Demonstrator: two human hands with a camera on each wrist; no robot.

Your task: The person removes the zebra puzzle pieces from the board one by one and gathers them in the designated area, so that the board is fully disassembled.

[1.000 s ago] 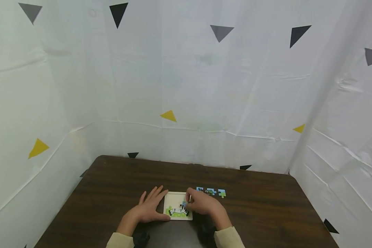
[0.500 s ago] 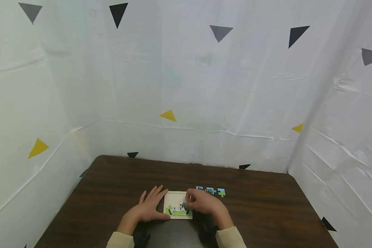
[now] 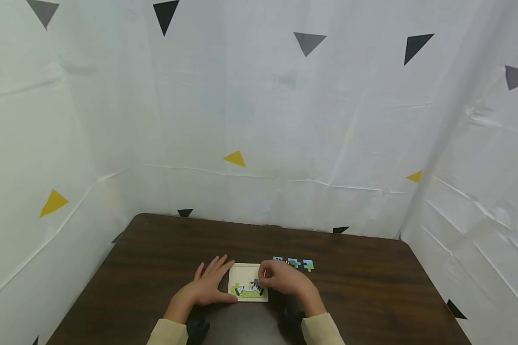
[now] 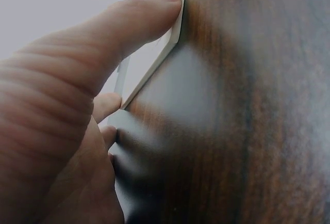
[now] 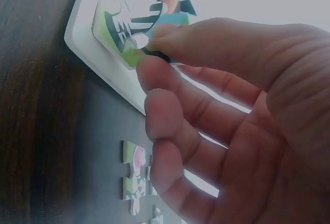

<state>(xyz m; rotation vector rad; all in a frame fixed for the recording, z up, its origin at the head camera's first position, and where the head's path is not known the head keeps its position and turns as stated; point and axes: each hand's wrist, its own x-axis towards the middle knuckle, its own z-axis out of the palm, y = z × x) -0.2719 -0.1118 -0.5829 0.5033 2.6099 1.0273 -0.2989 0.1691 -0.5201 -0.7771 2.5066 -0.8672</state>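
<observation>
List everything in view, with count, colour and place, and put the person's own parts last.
Table: one, dark brown, under everything handled
Puzzle tray: one, off-white, on the table between the hands
Tray pieces: count unclear, green, black and white, along the tray's near side
Held piece: one, partly blue, over the tray in the right hand's grip
Loose pieces: at least three, blue and green, beyond the right hand
Backdrop: white, around the table
Triangles: many, yellow, grey and black, mostly on the backdrop
Sleeves: two, cream, on the forearms
Left hand: one, bare, at the tray's left edge
Right hand: one, bare, at the tray's right side
</observation>
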